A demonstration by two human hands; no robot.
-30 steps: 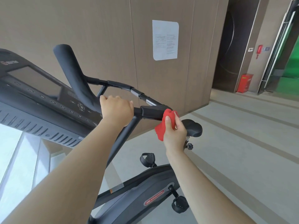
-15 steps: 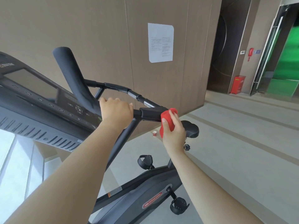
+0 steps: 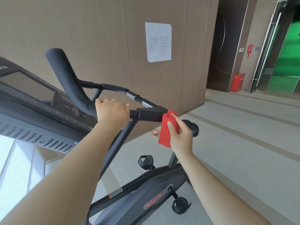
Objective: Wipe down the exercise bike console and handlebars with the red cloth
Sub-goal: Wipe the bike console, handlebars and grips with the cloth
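Cloth (image 3: 165,132) at the end of the handlebar (image 3: 151,113), pinched in the right grip (image 3: 180,137).

The cloth is bunched between the thumb and curled fingers of the right grip; its top appears to touch the handlebar's padded end, and the rest hangs below the handlebar. The left grip (image 3: 112,111) is curled round the handlebar's inner part and holds nothing else. For a good wipe, the cloth is best opened out, wrapped over the pad and drawn along the handlebar with firm pressure, top and underside alike, while the bike is steadied by the left grip. Counted: one cloth, two grips, one console (image 3: 32,98) beside the handlebar, one upright horn (image 3: 65,73), two pedals (image 3: 146,161) below the handlebar, one saddle (image 3: 193,129), and one cup (image 3: 155,133) on the floor beyond the handlebar.
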